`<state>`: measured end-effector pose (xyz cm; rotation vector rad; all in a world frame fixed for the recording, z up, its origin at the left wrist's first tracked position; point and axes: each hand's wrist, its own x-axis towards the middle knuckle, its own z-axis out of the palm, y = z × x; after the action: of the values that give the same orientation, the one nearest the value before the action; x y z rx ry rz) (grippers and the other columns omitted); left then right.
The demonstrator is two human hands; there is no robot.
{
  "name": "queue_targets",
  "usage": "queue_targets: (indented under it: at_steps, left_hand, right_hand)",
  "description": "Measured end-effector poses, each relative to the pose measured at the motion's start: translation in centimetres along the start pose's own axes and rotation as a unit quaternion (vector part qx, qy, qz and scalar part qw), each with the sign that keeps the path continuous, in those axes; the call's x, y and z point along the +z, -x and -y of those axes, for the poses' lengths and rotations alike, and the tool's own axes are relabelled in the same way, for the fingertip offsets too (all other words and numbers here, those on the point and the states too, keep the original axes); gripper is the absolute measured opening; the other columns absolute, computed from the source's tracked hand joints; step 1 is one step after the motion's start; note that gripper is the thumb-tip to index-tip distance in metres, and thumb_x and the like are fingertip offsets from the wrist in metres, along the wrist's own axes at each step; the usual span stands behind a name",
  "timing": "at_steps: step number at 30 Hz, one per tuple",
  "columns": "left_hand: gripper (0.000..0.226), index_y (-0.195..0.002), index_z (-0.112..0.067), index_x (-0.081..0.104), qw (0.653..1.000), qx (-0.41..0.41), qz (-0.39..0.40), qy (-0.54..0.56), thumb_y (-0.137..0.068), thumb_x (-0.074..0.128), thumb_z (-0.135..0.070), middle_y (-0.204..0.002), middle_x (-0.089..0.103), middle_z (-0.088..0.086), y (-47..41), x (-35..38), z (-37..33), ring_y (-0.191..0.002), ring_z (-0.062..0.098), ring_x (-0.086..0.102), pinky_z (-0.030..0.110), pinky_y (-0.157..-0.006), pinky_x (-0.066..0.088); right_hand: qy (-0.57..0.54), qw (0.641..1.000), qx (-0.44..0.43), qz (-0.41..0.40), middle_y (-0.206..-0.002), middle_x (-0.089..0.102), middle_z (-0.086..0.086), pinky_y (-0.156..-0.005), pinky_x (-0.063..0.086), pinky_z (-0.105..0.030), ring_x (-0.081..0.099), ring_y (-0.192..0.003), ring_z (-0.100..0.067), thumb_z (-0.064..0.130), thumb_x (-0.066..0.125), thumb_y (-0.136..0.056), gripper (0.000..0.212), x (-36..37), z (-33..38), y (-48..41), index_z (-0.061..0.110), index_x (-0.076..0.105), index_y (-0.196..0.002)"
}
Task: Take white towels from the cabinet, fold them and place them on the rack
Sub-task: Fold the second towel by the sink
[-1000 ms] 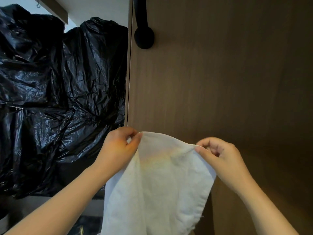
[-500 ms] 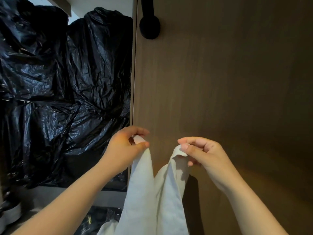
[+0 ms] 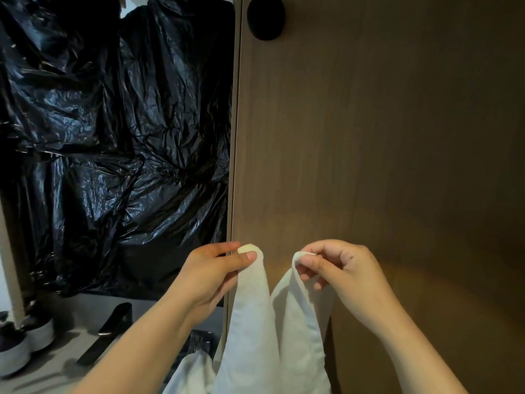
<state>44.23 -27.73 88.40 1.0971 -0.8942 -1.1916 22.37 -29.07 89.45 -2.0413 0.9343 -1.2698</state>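
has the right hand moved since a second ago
Yes. The right hand, pinching the towel, moved left toward the door edge and the left hand.

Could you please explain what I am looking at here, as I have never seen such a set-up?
There is no machine: a person wears a camera on the head, looking forward and down at their own hands. The left hand and right hand each pinch a top corner of a white towel, which hangs between them, corners close but apart. Behind is a brown cabinet door; beside it, crumpled black plastic. Lower left, shoes and a black strap lie on a grey surface.
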Motion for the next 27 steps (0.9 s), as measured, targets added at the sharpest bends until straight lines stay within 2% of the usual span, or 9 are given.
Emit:
queue_targets:
  at_steps: [3,8,11,13,15,20,23,25,27]
  left_hand:
    - [0.042,-0.110,0.001,0.066,0.997,-0.013,0.040,0.063,-0.069,0.074,-0.007,-0.095,0.075,0.014,0.3,0.1,-0.2,-0.086,0.020,0.074,0.024,-0.067,0.059]
    - [0.044,-0.101,-0.010,0.072,0.997,0.058,0.012,-0.059,-0.061,0.081,-0.025,-0.092,0.076,0.008,0.9,0.9,-1.1,-0.087,0.020,0.073,0.026,-0.073,0.056]
    - [0.026,-0.096,-0.011,0.071,0.990,0.103,0.001,-0.093,-0.074,0.079,-0.021,-0.089,0.076,0.009,1.3,1.7,-2.2,-0.084,0.022,0.073,0.027,-0.073,0.059]
    - [0.018,-0.093,-0.011,0.071,0.988,0.122,0.011,-0.092,-0.078,0.077,-0.018,-0.090,0.074,0.016,1.6,2.1,-2.8,-0.081,0.025,0.070,0.035,-0.081,0.056]
    - [0.012,-0.090,-0.010,0.070,0.987,0.135,0.026,-0.085,-0.080,0.075,-0.014,-0.093,0.071,0.024,2.1,2.4,-3.2,-0.078,0.025,0.066,0.042,-0.085,0.053]
    - [0.013,-0.092,-0.007,0.068,0.986,0.150,0.031,-0.060,-0.081,0.073,-0.012,-0.097,0.068,0.030,3.0,2.7,-3.7,-0.080,0.029,0.063,0.053,-0.095,0.049]
    - [0.017,-0.092,-0.004,0.068,0.985,0.158,0.044,-0.054,-0.079,0.075,-0.013,-0.101,0.061,0.039,3.5,2.8,-3.6,-0.081,0.033,0.057,0.058,-0.089,0.047]
    - [0.027,-0.093,-0.001,0.068,0.985,0.154,0.072,-0.038,-0.073,0.077,-0.017,-0.099,0.061,0.040,3.6,2.9,-3.3,-0.081,0.034,0.055,0.049,-0.080,0.045]
    - [0.032,-0.096,-0.002,0.069,0.984,0.142,0.105,-0.029,-0.070,0.075,-0.019,-0.095,0.069,0.030,3.7,2.9,-2.9,-0.080,0.031,0.060,0.037,-0.073,0.053]
  right_hand:
    - [-0.002,1.000,-0.021,-0.021,-0.070,0.070,0.006,-0.058,0.052,-0.016,0.067,-0.071,-0.012,0.045,0.065,-0.078,0.019,0.0,0.5,0.3,0.029,0.075,-0.076]
    - [0.046,0.992,-0.058,-0.098,-0.086,0.063,0.017,-0.070,0.049,-0.009,0.061,-0.092,-0.004,0.047,0.067,-0.074,0.014,-0.2,1.6,0.0,0.034,0.072,-0.075]
    - [0.037,0.995,-0.062,-0.072,-0.088,0.064,0.020,-0.067,0.047,-0.007,0.060,-0.094,-0.001,0.042,0.065,-0.082,0.010,-0.2,2.4,-0.3,0.033,0.068,-0.078]
    - [0.016,0.995,-0.078,-0.053,-0.081,0.066,0.016,-0.062,0.047,-0.008,0.063,-0.087,-0.005,0.044,0.061,-0.082,0.014,-0.2,3.1,-0.3,0.032,0.067,-0.078]
    - [-0.012,0.994,-0.097,-0.044,-0.079,0.067,0.012,-0.064,0.049,-0.010,0.064,-0.084,-0.008,0.042,0.062,-0.081,0.013,-0.2,3.8,-0.2,0.032,0.069,-0.078]
    - [-0.040,0.993,-0.109,-0.010,-0.078,0.068,0.011,-0.065,0.050,-0.012,0.065,-0.080,-0.008,0.039,0.063,-0.083,0.013,-0.4,5.0,-0.5,0.029,0.072,-0.079]
    - [-0.053,0.994,-0.097,0.013,-0.078,0.068,0.010,-0.064,0.050,-0.011,0.065,-0.078,-0.008,0.040,0.064,-0.081,0.013,-0.3,5.2,-0.5,0.031,0.072,-0.078]
    - [-0.044,0.995,-0.092,-0.004,-0.077,0.068,0.010,-0.065,0.049,-0.011,0.065,-0.078,-0.007,0.039,0.064,-0.082,0.012,0.0,4.9,-0.6,0.030,0.072,-0.077]
    - [-0.031,0.996,-0.082,-0.026,-0.078,0.069,0.011,-0.064,0.049,-0.012,0.064,-0.079,-0.008,0.033,0.067,-0.084,0.009,0.3,4.4,-0.7,0.030,0.072,-0.077]
